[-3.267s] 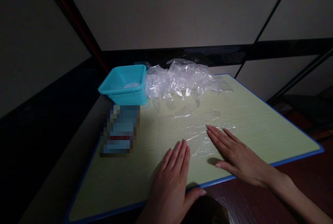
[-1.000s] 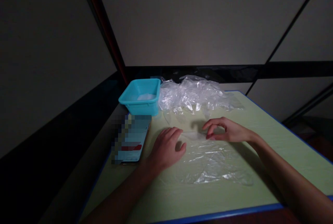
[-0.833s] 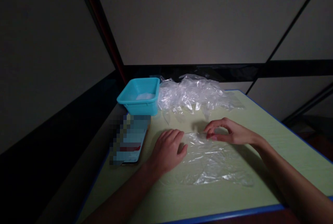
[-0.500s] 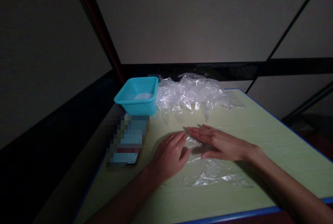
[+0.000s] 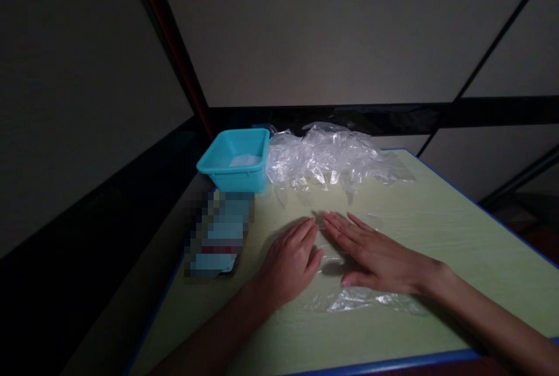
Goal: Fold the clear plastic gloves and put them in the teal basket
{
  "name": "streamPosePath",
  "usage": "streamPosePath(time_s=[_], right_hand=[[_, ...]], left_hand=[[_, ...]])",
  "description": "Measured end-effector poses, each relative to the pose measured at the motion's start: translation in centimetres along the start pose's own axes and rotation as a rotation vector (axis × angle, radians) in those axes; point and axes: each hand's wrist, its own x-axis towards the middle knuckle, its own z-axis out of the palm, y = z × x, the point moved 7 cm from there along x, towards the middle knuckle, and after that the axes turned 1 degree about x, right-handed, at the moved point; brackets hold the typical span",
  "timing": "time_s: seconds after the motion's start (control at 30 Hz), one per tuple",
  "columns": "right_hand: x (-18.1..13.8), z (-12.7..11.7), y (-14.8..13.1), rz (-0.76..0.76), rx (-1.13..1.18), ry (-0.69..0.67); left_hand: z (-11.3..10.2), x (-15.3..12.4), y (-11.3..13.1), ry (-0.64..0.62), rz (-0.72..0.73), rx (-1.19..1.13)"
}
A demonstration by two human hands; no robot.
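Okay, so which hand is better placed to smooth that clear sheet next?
Probably the right hand: it is extended over the middle of the clear sheet, while the left hand is curled at its left side.

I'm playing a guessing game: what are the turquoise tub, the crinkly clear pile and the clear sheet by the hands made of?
Turquoise tub: probably hard plastic, smooth, slightly shiny, with a rounded rim.
Crinkly pile: likely thin, glossy plastic film; it's see-through with bright creases.
Clear sheet: seemingly similar film; its wrinkles glint and the tabletop shows through.
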Motion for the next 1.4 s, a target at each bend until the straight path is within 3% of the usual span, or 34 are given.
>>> streamPosePath(time_s=[0.43,0.9,1.17,1.4], right_hand=[[-0.4,2.2,0.3,0.072,-0.051,0.029],[-0.5,2.3,0.2,0.033,-0.107,0.122],[-0.5,2.4,0.4,0.05,-0.125,0.096],[-0.6,2.5,0.4,0.044,-0.134,0.125]], left_hand=[[1.8,-0.7,0.8,-0.192,0.023,0.08],[1.9,-1.3,0.6,-0.213,0.043,0.106],[1.4,-2.1,-0.9,-0.225,-0.005,0.143],[1.0,-3.1,-2.5,-0.158,-0.042,0.172]])
